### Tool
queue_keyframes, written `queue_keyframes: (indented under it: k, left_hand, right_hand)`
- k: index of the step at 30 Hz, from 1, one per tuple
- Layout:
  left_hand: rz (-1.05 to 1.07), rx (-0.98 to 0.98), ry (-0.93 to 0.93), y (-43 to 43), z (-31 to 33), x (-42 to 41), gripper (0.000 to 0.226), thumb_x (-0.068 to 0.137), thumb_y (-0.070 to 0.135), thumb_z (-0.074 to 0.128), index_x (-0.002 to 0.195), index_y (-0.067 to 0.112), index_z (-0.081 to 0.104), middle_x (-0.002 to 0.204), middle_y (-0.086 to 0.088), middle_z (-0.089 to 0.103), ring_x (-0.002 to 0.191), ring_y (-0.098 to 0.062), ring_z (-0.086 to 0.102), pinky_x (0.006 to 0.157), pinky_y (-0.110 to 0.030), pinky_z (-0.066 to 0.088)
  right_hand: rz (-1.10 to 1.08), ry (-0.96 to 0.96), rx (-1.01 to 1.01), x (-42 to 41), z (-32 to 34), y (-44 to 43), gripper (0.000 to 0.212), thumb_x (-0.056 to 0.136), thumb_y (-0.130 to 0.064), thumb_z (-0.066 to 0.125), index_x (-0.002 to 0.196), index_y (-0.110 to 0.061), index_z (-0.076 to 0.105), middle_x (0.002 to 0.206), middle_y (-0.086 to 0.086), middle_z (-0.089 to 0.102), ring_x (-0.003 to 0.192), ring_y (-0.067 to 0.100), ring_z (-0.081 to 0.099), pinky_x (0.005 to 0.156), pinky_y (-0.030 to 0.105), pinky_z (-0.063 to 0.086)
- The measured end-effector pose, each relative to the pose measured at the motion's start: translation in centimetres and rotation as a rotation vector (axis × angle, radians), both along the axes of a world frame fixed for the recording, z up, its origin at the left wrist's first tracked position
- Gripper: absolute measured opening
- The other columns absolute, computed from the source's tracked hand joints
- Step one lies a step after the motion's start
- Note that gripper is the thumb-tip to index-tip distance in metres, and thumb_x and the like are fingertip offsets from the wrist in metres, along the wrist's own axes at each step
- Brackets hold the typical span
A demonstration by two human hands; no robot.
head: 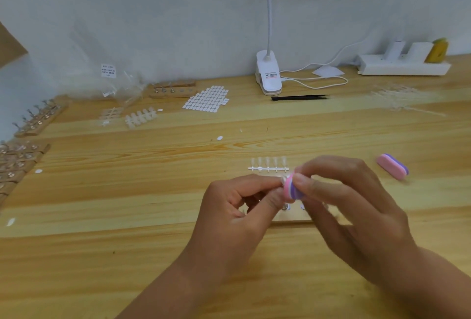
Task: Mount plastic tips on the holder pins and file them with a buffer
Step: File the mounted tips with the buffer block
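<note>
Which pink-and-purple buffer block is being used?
The pink-and-purple buffer pinched in the right hand; its twin lies untouched on the wooden table.
</note>
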State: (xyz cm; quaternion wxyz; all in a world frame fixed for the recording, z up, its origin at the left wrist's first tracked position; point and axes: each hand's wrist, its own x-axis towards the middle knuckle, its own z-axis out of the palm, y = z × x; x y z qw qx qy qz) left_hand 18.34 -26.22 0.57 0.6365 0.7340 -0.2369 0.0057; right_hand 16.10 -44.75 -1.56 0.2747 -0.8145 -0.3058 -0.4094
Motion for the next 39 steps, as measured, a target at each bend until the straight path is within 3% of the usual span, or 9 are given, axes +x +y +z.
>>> queue_keyframes:
  k: [2, 4, 8, 13, 17, 21, 28, 34, 39]
  left_hand:
    - [-0.001, -0.019, 0.042, 0.1, 0.1, -0.1, 0.014, 0.085, 0.019, 0.067, 0.088, 0.022, 0.080, 0.078, 0.004, 0.076, 0.069, -0.016, 0.066, 0.062, -0.020, 0.050]
    - [-0.004, -0.024, 0.034, 0.2, 0.2, -0.2, 0.014, 0.085, 0.019, 0.067, 0.088, 0.023, 0.080, 0.078, 0.005, 0.076, 0.067, -0.011, 0.066, 0.061, -0.021, 0.051]
    - [-0.014, 0.003, -0.064, 0.2, 0.3, -0.3, 0.014, 0.086, 0.034, 0.068, 0.091, 0.026, 0.078, 0.073, -0.009, 0.072, 0.063, -0.033, 0.059, 0.053, -0.039, 0.048]
    - [0.007, -0.007, -0.012, 0.3, 0.1, -0.1, 0.011, 0.085, 0.027, 0.070, 0.093, 0.029, 0.078, 0.077, 0.005, 0.076, 0.064, -0.024, 0.065, 0.056, -0.040, 0.052]
    - [-0.023, 0.014, -0.085, 0.3, 0.0, -0.2, 0.017, 0.086, 0.036, 0.065, 0.089, 0.026, 0.078, 0.063, -0.006, 0.067, 0.056, -0.030, 0.055, 0.051, -0.038, 0.045]
    - [-0.015, 0.012, -0.014, 0.4, -0.1, 0.0, 0.011, 0.086, 0.025, 0.069, 0.088, 0.023, 0.080, 0.074, 0.005, 0.075, 0.058, -0.023, 0.060, 0.054, -0.037, 0.050]
    - [-0.013, 0.108, -0.087, 0.3, -0.3, 0.1, 0.018, 0.090, 0.035, 0.064, 0.085, 0.023, 0.077, 0.065, 0.009, 0.068, 0.054, -0.011, 0.059, 0.054, -0.024, 0.048]
    - [-0.077, 0.002, 0.044, 0.4, -0.2, 0.3, 0.015, 0.091, 0.018, 0.062, 0.091, 0.015, 0.077, 0.079, 0.002, 0.075, 0.057, -0.009, 0.062, 0.058, -0.019, 0.050]
    - [-0.133, -0.010, 0.032, 0.5, 0.0, 0.2, 0.019, 0.095, 0.019, 0.060, 0.090, 0.010, 0.076, 0.073, 0.006, 0.072, 0.055, -0.005, 0.060, 0.054, -0.008, 0.042]
  right_hand:
    - [-0.066, 0.011, 0.004, 0.5, 0.2, -0.7, 0.023, 0.093, 0.005, 0.065, 0.113, -0.005, 0.067, 0.109, 0.008, 0.063, 0.102, 0.021, 0.062, 0.087, 0.030, 0.051]
    - [-0.072, 0.000, 0.040, 0.4, 0.4, -0.6, 0.022, 0.095, 0.002, 0.063, 0.114, -0.008, 0.066, 0.111, 0.004, 0.062, 0.101, 0.020, 0.062, 0.086, 0.030, 0.052]
    - [0.002, -0.055, -0.032, -0.5, -0.1, 0.4, 0.031, 0.092, 0.009, 0.062, 0.120, -0.005, 0.063, 0.114, 0.008, 0.064, 0.111, 0.020, 0.060, 0.099, 0.026, 0.043]
    - [-0.091, -0.003, -0.001, 0.5, 0.3, -0.8, 0.029, 0.092, 0.008, 0.063, 0.114, -0.008, 0.071, 0.109, 0.009, 0.063, 0.103, 0.020, 0.061, 0.085, 0.029, 0.051]
    - [-0.005, -0.080, -0.046, -0.5, -0.1, 0.5, 0.032, 0.092, 0.008, 0.063, 0.121, -0.005, 0.064, 0.115, 0.006, 0.063, 0.111, 0.021, 0.060, 0.099, 0.026, 0.044]
    - [-0.127, -0.040, -0.075, 0.6, 0.2, -0.9, 0.034, 0.085, 0.014, 0.065, 0.113, -0.004, 0.071, 0.107, 0.014, 0.066, 0.103, 0.025, 0.060, 0.096, 0.025, 0.044]
    - [-0.030, -0.077, -0.110, 0.2, -0.6, 0.2, 0.031, 0.093, 0.012, 0.058, 0.121, -0.002, 0.063, 0.118, 0.012, 0.061, 0.113, 0.024, 0.058, 0.102, 0.027, 0.042]
    - [-0.087, -0.024, -0.028, 0.8, -0.3, -0.6, 0.028, 0.089, 0.011, 0.065, 0.114, -0.002, 0.069, 0.108, 0.015, 0.065, 0.103, 0.025, 0.062, 0.090, 0.032, 0.050]
    - [-0.050, -0.078, -0.134, 0.6, -0.4, -0.2, 0.034, 0.090, 0.013, 0.061, 0.120, -0.003, 0.064, 0.111, 0.015, 0.065, 0.108, 0.024, 0.059, 0.101, 0.026, 0.042]
